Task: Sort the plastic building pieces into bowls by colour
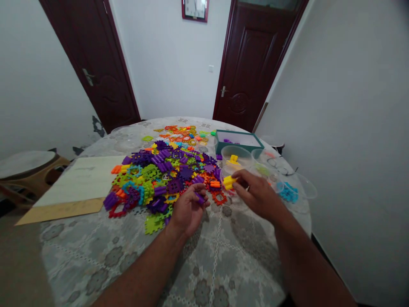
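Note:
My left hand (191, 207) is curled palm up at the near right edge of a big heap of plastic building pieces (174, 166). Its fingers close around a purple plastic piece (200, 198). Over on the right, my right hand (252, 187) pinches a yellow plastic piece (228, 183) between thumb and fingers, over a clear round tub. Another yellow piece (234, 159) lies in the clear tub (237, 150) just behind. The heap mixes purple, green, orange, blue and red gear-edged plates with short tube-like connectors.
A green-edged box (239, 148) with purple pieces stands at the back right. Further right, a clear tub (306, 186) sits by blue pieces (288, 192). A paper sheet (76, 179) lies at the left on the patterned tablecloth (204, 264). A stool (30, 170) stands beyond the table's left edge.

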Tool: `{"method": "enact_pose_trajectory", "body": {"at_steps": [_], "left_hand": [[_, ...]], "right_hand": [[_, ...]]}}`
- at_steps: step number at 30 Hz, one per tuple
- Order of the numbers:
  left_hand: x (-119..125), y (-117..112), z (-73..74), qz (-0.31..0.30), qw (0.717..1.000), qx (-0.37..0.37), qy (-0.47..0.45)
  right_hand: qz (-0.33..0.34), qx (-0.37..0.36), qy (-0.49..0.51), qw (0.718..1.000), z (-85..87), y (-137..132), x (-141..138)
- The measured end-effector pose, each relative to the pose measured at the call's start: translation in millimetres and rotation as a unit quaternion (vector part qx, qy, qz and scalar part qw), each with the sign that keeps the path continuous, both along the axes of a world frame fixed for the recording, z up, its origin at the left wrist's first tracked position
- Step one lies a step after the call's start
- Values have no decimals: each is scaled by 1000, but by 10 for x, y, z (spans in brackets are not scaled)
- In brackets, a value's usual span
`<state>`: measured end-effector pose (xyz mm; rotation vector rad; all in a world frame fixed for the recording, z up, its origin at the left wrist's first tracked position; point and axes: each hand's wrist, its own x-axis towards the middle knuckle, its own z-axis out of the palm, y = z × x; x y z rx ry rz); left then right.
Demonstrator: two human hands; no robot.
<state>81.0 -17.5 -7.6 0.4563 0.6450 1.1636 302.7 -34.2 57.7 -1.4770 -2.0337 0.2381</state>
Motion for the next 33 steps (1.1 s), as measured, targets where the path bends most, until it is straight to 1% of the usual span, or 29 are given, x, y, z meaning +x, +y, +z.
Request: {"method": "enact_pose_trajectory", "body": {"at_steps": [2,4,5,7,10,13,16,19,21,23,26,28,30,33], "left_hand": [[8,2,1,2,1000,10,18],[20,0,8,-1,999,20,30],[25,-2,13,-5,999,25,34],[29,-6,18,-17,999,31,41],[29,-5,7,-33,998,36,48],[35,3,-21,-37,998,41,37],[48,9,-41,-31,998,38,26],[54,8,-45,-14,999,39,24],[56,5,-46,-8,998,52,25],[57,2,-45,-12,997,73,24],[59,-1,-33,-24,996,86,26],[57,2,-20,-28,996,79,32],[51,8,-12,-26,996,76,40],[26,22,-14,-3,996,75,57]], "right_hand": [[-89,53,2,995,56,266,212],[-165,86,1,983,22,512,381],[-192,95,4,977,-19,602,440],[-223,108,21,969,-121,690,499],[-230,123,67,963,-234,606,450],[-182,94,106,973,-224,405,302],[-103,39,127,986,-142,236,120],[-3,-7,122,992,-100,122,-95],[62,-36,123,990,-125,67,-262],[102,-49,129,985,-185,34,-430],[121,-31,143,982,-278,31,-611],[120,-29,150,981,-302,47,-643],[110,-44,152,981,-284,58,-600],[97,-86,134,982,-198,60,-440]]}}
